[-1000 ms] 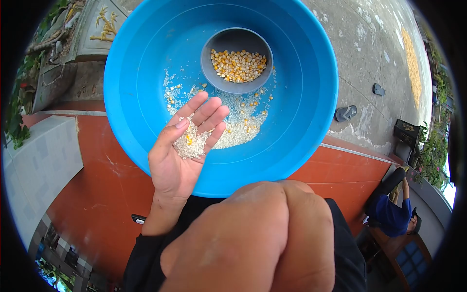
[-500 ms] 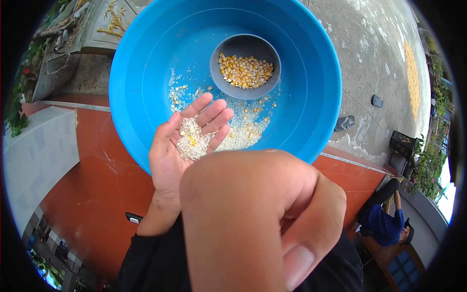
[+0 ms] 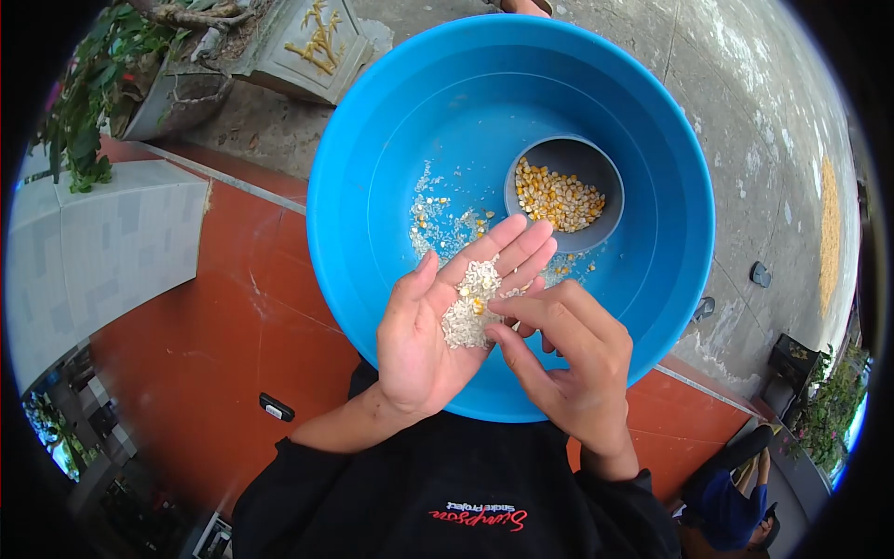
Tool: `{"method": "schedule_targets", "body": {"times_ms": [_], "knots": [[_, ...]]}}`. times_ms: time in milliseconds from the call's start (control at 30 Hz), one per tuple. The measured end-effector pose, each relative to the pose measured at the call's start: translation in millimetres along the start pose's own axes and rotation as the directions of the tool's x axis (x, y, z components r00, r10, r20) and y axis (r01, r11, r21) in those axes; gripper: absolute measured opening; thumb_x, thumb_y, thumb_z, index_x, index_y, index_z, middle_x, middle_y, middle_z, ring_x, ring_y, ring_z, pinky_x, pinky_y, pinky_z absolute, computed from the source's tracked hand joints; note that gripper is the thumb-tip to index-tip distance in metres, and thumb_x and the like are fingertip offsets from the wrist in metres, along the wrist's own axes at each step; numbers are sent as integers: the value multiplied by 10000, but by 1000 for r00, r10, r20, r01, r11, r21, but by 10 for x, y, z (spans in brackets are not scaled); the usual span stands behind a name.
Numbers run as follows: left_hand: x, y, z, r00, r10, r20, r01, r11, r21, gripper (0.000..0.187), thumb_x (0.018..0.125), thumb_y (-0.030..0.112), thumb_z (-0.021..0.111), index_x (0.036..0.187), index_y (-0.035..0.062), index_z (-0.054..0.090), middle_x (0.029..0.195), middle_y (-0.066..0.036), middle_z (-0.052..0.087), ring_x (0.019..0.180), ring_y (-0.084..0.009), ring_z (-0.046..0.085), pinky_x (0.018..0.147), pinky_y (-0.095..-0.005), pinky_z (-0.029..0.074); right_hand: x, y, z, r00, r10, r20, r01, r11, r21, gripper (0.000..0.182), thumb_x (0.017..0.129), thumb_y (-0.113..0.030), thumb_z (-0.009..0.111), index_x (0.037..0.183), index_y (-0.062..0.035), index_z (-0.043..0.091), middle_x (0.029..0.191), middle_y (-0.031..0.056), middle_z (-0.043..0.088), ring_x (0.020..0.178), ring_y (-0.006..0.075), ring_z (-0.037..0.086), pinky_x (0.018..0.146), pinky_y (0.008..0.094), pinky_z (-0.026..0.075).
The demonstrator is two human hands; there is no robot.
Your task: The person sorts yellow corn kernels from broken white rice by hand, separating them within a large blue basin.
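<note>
My left hand (image 3: 428, 326) lies palm up over the near part of a blue basin (image 3: 335, 214), with a heap of white rice grains (image 3: 466, 321) and a few yellow kernels in the palm. Thumb and index finger of my right hand (image 3: 568, 354) come close together at the right side of this heap, by a yellow kernel; whether they grip one is too small to tell. Inside the basin, a grey bowl (image 3: 610, 177) holds yellow corn kernels (image 3: 559, 196). Loose rice with some kernels (image 3: 442, 224) is scattered on the basin floor, partly hidden below my hands.
A small black object (image 3: 277, 407) lies on the red floor (image 3: 205, 373) at the left. Sandals (image 3: 760, 274) rest on the concrete at the right. A person in dark blue (image 3: 731, 503) is at the lower right. Plants (image 3: 93, 93) stand at the upper left.
My right hand has moved away from the camera to the rice in my left palm. The view has shifted, so the basin appears lower and further right.
</note>
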State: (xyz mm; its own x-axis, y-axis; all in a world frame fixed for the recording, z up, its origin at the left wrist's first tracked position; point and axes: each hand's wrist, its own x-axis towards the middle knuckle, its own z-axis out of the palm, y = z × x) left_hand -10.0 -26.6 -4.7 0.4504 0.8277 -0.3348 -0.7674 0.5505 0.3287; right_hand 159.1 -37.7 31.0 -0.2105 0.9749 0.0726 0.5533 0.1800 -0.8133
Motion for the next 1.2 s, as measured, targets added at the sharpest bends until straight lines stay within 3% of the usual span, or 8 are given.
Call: {"method": "schedule_targets", "body": {"times_ms": [100, 400, 600, 1000, 1100, 1200], "knots": [[-1, -4, 35, 1000, -5, 12, 5, 1000, 11, 859, 1173, 561, 252, 1778, -48, 225, 1831, -287, 294, 1724, -403, 254, 1417, -519, 185, -8, 60, 127, 992, -91, -89, 83, 992, -96, 285, 827, -28, 928, 1079, -69, 799, 943, 50, 711, 759, 225, 714, 616, 360, 553], [2, -37, 62, 999, -39, 11, 38, 997, 62, 897, 1160, 592, 249, 1788, -46, 194, 1835, -297, 277, 1721, -418, 255, 1410, -539, 182, -12, 85, 130, 996, -60, -70, 53, 994, -94, 304, 812, -46, 931, 1085, -80, 801, 971, 45, 697, 801, 230, 718, 640, 376, 562], [-6, -62, 30, 999, -45, 7, 45, 999, -10, 912, 1152, 602, 257, 1788, -49, 190, 1841, -303, 257, 1723, -426, 243, 1409, -544, 176, 11, 64, 79, 1000, 5, 2, -5, 994, -106, 320, 818, -52, 926, 1107, -85, 792, 1004, 49, 699, 851, 252, 728, 673, 396, 576], [48, -72, -22, 996, -77, 34, 79, 993, -89, 923, 1156, 595, 275, 1781, -77, 173, 1843, -332, 214, 1734, -442, 202, 1415, -541, 150, -13, 115, 72, 997, -39, -59, 39, 999, 4, 309, 801, 26, 918, 1032, -50, 727, 930, 71, 713, 788, 254, 728, 674, 382, 577], [68, -66, -34, 996, -78, 54, 84, 989, -121, 923, 1155, 592, 280, 1780, -79, 172, 1844, -324, 219, 1734, -437, 205, 1414, -541, 159, 0, 91, 45, 995, -3, -102, 8, 998, 56, 320, 796, 61, 913, 1038, -47, 734, 922, 79, 722, 788, 239, 738, 661, 364, 576], [81, -82, -17, 996, -83, 35, 86, 988, -130, 923, 1154, 590, 285, 1780, -78, 173, 1846, -317, 225, 1733, -430, 215, 1413, -539, 171, 10, 140, 62, 981, -24, -191, 19, 999, -30, 325, 801, 80, 909, 1071, -39, 773, 950, 80, 730, 790, 222, 739, 638, 346, 570]]}}
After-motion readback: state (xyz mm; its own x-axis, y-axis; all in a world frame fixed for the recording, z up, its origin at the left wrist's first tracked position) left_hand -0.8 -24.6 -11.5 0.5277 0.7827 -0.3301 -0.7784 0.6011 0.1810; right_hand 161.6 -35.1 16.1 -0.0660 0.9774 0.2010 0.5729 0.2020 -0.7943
